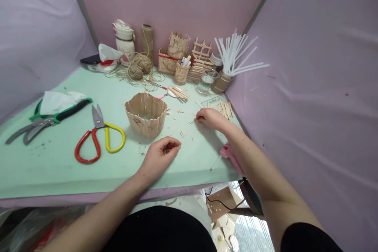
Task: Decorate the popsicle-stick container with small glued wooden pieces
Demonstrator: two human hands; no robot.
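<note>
My left hand rests on the green tabletop just in front of a basket made of wooden craft sticks. Its fingers are curled, thumb against the fingertips; whether anything is between them is hidden. Farther right, my right hand reaches down with bent, pinched fingers among small wood splinters. Anything in that pinch is too small to make out. Several split craft sticks lie just beyond it. Beneath my right forearm a pink glue gun lies near the table edge.
Scissors with red and yellow handles and green-handled pruners lie left. Behind are twine, a plastic cup of water, a jar of white glue sticks, a bottle and craft-stick containers. A fabric wall stands right.
</note>
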